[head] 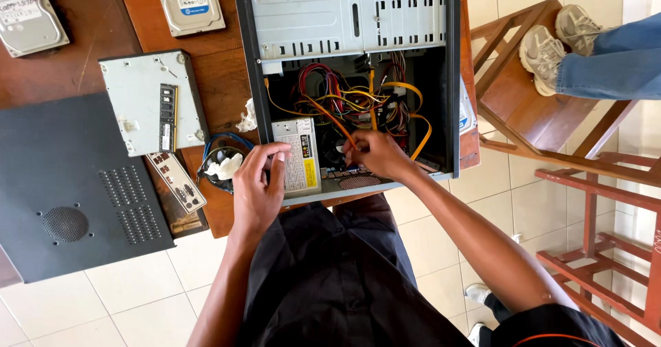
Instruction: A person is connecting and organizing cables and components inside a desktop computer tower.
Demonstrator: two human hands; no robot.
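Open computer case (313,16) lies on its side on the wooden surface (220,78), inside facing up. Left hand (258,185) rests on the case's near edge, fingers (275,158) curled loosely against the power supply (297,155), thumb by the rim; not gripping anything clearly. Right hand (375,155) reaches into the case, fingers pinched on an orange cable (330,120) among the bundle of coloured wires (344,96). Left of the case: cooler fan (222,164), an optical drive (148,102) with a memory stick (167,116) on top, black side panel (69,195), two hard drives (189,1). Another person's sneakers (551,40) rest on a wooden chair (530,106) at right.
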